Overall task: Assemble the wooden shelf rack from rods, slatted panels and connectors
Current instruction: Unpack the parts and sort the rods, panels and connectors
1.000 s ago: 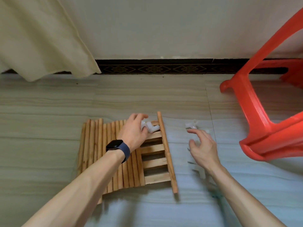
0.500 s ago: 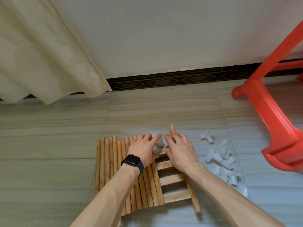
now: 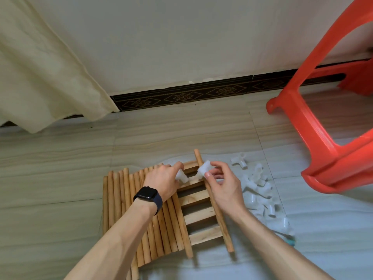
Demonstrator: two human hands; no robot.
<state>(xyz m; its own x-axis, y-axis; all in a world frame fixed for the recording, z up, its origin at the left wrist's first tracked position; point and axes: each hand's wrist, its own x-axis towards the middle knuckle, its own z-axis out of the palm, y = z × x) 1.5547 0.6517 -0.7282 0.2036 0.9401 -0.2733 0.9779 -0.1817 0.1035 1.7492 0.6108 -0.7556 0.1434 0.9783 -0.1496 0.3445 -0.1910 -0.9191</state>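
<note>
The slatted panel (image 3: 198,218) lay flat on the tiled floor (image 3: 60,168), its rails running away from the person. Over its far end the left hand (image 3: 163,178) gripped a white connector (image 3: 181,177), fingers curled round it, a dark watch (image 3: 148,196) on that wrist. The right hand (image 3: 224,182) pinched a second connector (image 3: 203,169) between thumb and forefinger, against the panel's right rail (image 3: 222,225). The two hands were close but not touching. A row of rods (image 3: 125,209) lay side by side against the panel's left edge, parallel to its rails. A loose heap of connectors (image 3: 260,190) sat just right of the panel. Well to the panel's right was a red plastic chair (image 3: 327,138), and beyond its left side hung a cream curtain (image 3: 40,67).
</note>
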